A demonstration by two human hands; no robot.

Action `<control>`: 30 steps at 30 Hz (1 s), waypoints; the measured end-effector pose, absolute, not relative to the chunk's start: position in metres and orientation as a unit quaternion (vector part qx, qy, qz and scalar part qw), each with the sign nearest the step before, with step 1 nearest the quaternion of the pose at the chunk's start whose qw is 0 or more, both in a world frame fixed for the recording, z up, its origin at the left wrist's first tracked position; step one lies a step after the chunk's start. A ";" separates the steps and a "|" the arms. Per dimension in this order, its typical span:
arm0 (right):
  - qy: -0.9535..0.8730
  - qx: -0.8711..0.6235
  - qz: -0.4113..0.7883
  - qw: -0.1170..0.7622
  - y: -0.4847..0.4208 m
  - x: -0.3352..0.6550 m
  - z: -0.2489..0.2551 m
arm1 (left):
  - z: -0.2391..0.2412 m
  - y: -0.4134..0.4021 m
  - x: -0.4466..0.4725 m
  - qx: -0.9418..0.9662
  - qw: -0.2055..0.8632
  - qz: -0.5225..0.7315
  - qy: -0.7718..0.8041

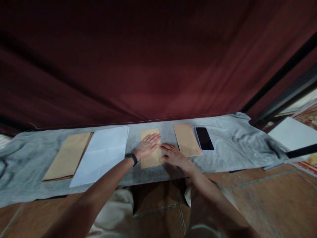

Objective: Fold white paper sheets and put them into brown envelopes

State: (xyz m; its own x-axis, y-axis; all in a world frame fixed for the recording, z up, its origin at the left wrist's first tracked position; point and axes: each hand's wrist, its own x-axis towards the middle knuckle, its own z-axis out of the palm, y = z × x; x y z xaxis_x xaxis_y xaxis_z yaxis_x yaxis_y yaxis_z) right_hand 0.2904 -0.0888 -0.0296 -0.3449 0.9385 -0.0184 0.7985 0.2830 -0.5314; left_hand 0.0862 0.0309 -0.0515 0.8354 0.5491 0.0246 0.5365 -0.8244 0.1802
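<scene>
"Palm down, fingers nearly together, the left hand [148, 144] rests on the middle envelope [151, 161] rather than pinching it. And the right hand [173, 154]?"

"Bent at the fingers, by the edge that faces the phone [204, 138]. Whether it pinches the paper or only touches it, I cannot tell."

"Where does that put the envelope, going by the phone?"

"Left of the phone, past another envelope [187, 140] that lies just beside it. White paper [104, 152] is farther left, and a brown stack [68, 155] farther left again — all on the grey cloth [230, 145]."

"How would you do this step well? It looks like smoothing or pressing flat."

"I judge so too. Let the left palm hold the envelope steady with even weight, and run the right fingers along the side nearer the phone — no sharp push, since thin paper could crease or skid on soft cloth."

"And its look?"

"Plain tan, longer than wide, its long sides running front to back. A faint reddish mark sits near the far corner on the phone's side, too small to read. It seems to lie flat, though the left hand hides part of its far half."
</scene>
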 end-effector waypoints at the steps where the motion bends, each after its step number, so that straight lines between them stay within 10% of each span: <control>1: -0.787 -0.552 0.231 0.152 -0.089 0.291 -0.030 | -0.052 0.025 0.084 0.957 0.083 0.040 0.276; 30: -0.570 -0.763 0.258 0.162 -0.094 0.246 -0.024 | -0.068 -0.104 0.031 0.876 0.177 0.201 0.401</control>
